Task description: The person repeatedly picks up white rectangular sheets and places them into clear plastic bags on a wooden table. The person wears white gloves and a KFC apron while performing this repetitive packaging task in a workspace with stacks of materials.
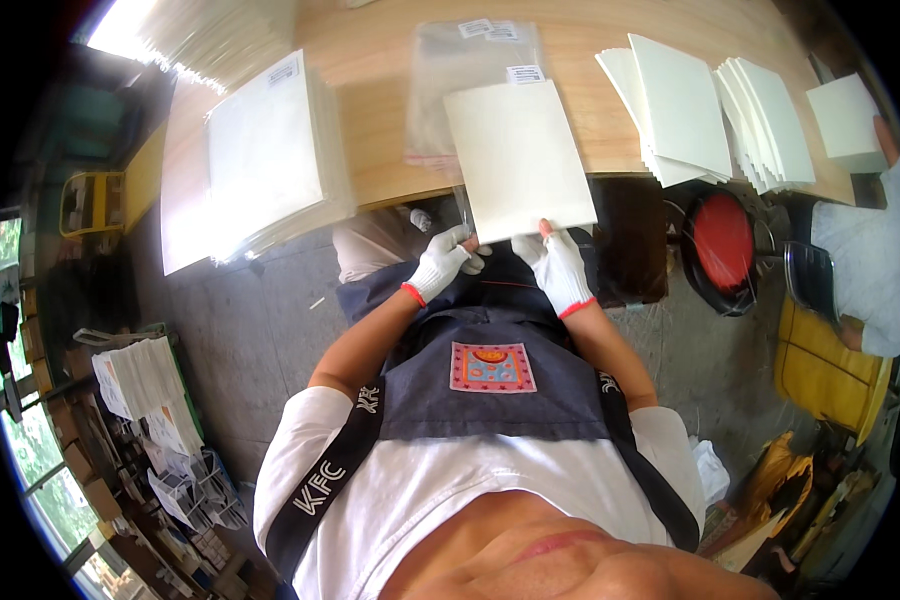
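Observation:
A white rectangular panel (520, 160) lies tilted over the table's front edge, its near end above my lap. My right hand (557, 268), in a white glove with a red cuff, grips the panel's near edge, its bare thumb on top. My left hand (444, 264), gloved alike, is closed at the panel's near left corner. A strip of clear film beside the panel runs down to it and appears pinched there. Under the panel's far end, clear plastic bags (432, 95) with white labels lie flat. How far the panel sits within a bag is hard to see.
A stack of bagged white panels (270, 150) stands at left on the wooden table (375, 60). Fanned white panels (675, 105) lie at right, with more beside them (770, 120). A red stool (722, 240) and another person's sleeve (865, 250) are at right.

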Motion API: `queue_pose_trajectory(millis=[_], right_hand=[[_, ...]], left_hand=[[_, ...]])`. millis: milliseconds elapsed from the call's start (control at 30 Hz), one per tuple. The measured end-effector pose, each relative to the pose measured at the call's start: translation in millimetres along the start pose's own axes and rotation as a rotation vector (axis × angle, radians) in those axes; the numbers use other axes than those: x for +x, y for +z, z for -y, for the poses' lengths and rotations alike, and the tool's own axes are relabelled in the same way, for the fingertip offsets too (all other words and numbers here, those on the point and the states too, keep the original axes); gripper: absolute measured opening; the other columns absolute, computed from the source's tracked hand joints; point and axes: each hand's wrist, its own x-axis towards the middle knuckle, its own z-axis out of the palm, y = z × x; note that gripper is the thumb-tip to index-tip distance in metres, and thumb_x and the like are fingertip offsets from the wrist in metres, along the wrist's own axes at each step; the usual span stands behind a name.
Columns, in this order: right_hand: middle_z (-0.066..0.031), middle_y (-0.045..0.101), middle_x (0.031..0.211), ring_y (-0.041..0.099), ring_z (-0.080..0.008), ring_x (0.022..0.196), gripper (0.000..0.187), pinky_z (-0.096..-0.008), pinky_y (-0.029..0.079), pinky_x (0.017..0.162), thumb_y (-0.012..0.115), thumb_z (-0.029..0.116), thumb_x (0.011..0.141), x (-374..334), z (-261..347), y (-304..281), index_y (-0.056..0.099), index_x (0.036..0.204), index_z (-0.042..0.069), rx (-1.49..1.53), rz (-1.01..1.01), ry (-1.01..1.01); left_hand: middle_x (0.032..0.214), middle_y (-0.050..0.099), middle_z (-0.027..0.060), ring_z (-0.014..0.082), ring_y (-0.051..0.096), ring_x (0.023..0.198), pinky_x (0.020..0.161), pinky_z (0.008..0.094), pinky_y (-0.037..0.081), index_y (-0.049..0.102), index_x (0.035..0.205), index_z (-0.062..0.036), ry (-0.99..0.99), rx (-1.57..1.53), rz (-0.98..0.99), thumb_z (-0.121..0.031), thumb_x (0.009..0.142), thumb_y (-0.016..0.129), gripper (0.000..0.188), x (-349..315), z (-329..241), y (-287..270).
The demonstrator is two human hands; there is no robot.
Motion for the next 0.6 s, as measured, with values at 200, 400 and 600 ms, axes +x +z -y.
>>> queue_pose_trajectory(millis=[200,400,600], right_hand=[[-0.0093,0.058,0.113,0.060,-0.0269,0.100,0.029,-0.0416,0.050,0.091,0.053,0.024,0.094,18.6,-12.8,23.6,0.052,0.118,0.006,0.012,0.044,-0.091],[-0.0070,0.063,0.108,0.064,-0.0189,0.085,0.029,-0.0319,0.052,0.075,0.055,0.011,0.091,7.0,12.6,44.9,0.056,0.119,0.009,-0.713,0.398,-0.297],[-0.0014,0.058,0.110,0.056,-0.0198,0.099,0.026,-0.0313,0.048,0.077,0.062,0.021,0.076,64.2,32.8,65.5,0.062,0.103,0.017,-2.015,0.440,-1.302]], left_hand=[[0.085,0.063,0.0063,0.0100,0.054,0.060,0.054,0.0231,0.046,0.060,0.101,-0.0007,-0.023,-0.254,0.012,-0.019,0.096,0.051,0.021,13.9,-5.5,-10.1],[0.094,0.062,0.0072,0.0116,0.059,0.065,0.053,0.0230,0.050,0.052,0.119,-0.0013,-0.080,-0.081,-0.161,-0.027,0.092,0.058,0.038,15.6,-12.1,-21.0],[0.089,0.064,0.0077,0.0108,0.060,0.067,0.057,0.0233,0.051,0.056,0.109,0.0023,0.005,-0.157,-0.211,-0.023,0.092,0.059,0.031,21.5,-7.2,-26.6]])
